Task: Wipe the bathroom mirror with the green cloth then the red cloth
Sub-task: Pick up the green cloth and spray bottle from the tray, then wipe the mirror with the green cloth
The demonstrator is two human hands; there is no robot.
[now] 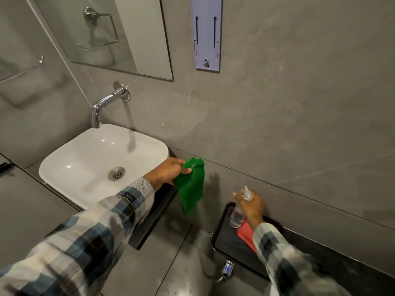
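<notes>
The left hand (168,170) pinches a hanging green mesh cloth (190,186); to its right, the right hand (252,205) grips a clear plastic spray bottle (237,214) near a folded red cloth (245,231).

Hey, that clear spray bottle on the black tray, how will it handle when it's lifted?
The spray bottle is tall and narrow, so it probably tips easily. It looks like clear plastic, likely light and smooth. The right hand is at its neck, a sensible hold.

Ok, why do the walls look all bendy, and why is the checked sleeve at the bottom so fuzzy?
In the head view, the wide-angle lens bows straight lines, so the mirror and wall joints lean. The left sleeve smears from closeness or motion. The green cloth stays sharp and casts a soft shadow on the wall.
</notes>
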